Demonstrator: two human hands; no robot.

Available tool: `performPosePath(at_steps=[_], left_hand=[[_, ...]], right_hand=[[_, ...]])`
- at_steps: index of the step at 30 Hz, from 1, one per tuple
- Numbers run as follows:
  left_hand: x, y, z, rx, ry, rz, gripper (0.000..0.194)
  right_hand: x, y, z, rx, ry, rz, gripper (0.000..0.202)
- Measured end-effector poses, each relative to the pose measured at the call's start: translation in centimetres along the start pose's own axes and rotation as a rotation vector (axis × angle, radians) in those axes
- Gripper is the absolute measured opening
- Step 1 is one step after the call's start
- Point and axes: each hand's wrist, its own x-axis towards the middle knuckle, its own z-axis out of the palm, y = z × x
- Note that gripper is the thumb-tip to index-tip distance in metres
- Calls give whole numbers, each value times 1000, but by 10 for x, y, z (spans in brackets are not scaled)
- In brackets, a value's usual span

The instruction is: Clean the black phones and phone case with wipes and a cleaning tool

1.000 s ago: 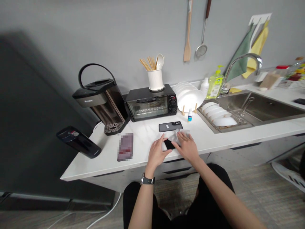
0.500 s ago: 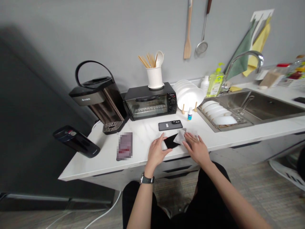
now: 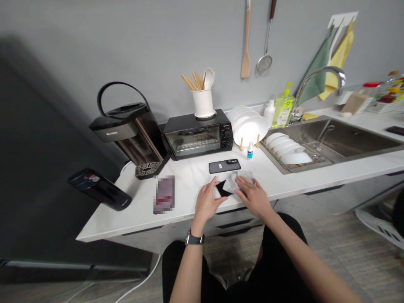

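A flat black object lies on the white counter near its front edge, partly covered by a thin whitish cloth or tissue. My left hand, with thumb and fingers spread, rests against the left end of the black object. Pressed flat on the cloth is my right hand, its fingers extended and somewhat apart. Just behind them lies a dark phone or phone case with camera openings at its right end. A small white and blue bottle stands upright beyond it.
A toaster oven stands at the back, with a water dispenser on its left. Further left is a dark flask, near a blurred-out purple item. White plates and a sink are to the right.
My right hand has slid left with the cloth, which now covers more of the black object. My left hand has stayed at the object's left end. The view has shifted slightly.
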Motion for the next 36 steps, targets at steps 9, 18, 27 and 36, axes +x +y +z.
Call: performPosePath(at_steps=[9, 18, 27, 36], left_hand=[[2, -5, 3, 31, -21, -25, 87], [2, 0, 1, -2, -1, -7, 91], [0, -6, 2, 54, -1, -28, 87], [3, 1, -1, -6, 8, -23, 88]], right_hand=[[-4, -59, 18, 57, -44, -139, 68], [12, 9, 0, -70, 36, 62, 58], [-14, -53, 11, 106, -101, -174, 69], [-7, 10, -2, -90, 28, 45, 70]])
